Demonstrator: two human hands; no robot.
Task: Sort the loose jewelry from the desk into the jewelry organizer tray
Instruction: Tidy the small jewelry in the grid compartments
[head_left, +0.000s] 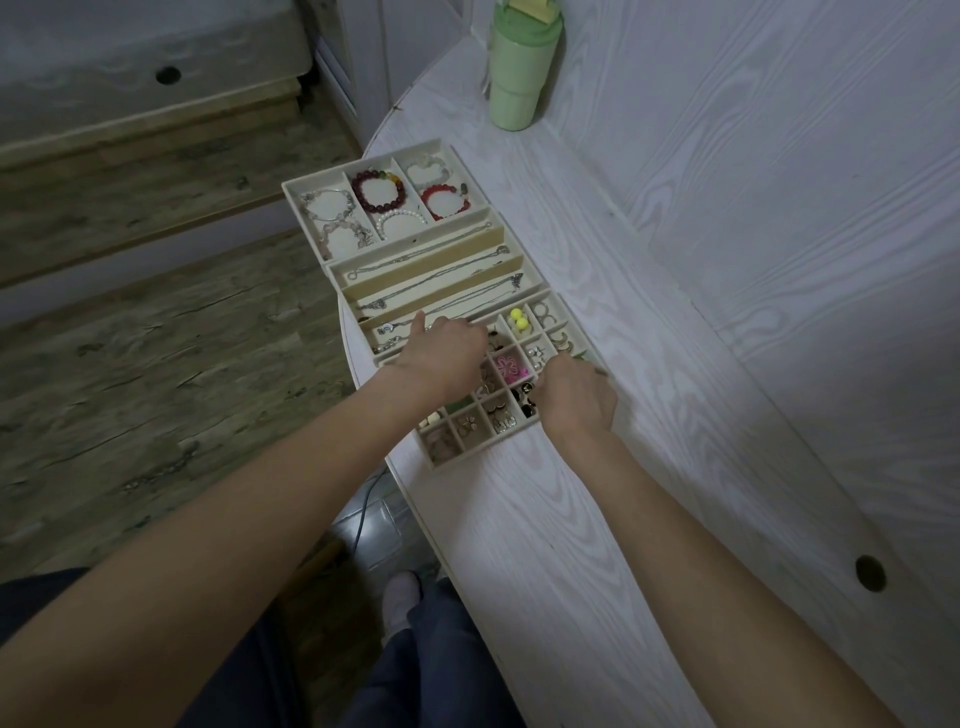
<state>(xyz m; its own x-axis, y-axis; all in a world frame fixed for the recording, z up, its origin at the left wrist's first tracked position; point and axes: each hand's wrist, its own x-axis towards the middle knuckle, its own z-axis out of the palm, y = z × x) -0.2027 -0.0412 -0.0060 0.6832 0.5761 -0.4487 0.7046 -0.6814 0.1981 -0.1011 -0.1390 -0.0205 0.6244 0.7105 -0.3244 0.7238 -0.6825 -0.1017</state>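
Three cream organizer trays lie in a row on the white desk. The far tray (291, 188) holds bead bracelets, among them a dark red one (378, 191). The middle tray (540, 278) holds thin silver necklaces (441, 280) in long slots. The near grid tray (467, 458) holds earrings and small pieces, including yellow beads (518, 319) and a pink flower (506, 366). My left hand (441, 356) hovers over the grid tray's far left cells, thumb out, fingers curled down and hidden. My right hand (576, 397) sits at the tray's right rim, its fingertips hidden too.
A green tumbler (519, 67) stands at the far end of the desk. The desk's curved left edge (395, 467) runs just beside the trays, with wood-look floor below. A round cable hole (870, 573) sits near right. Bare desk surface lies right of the trays.
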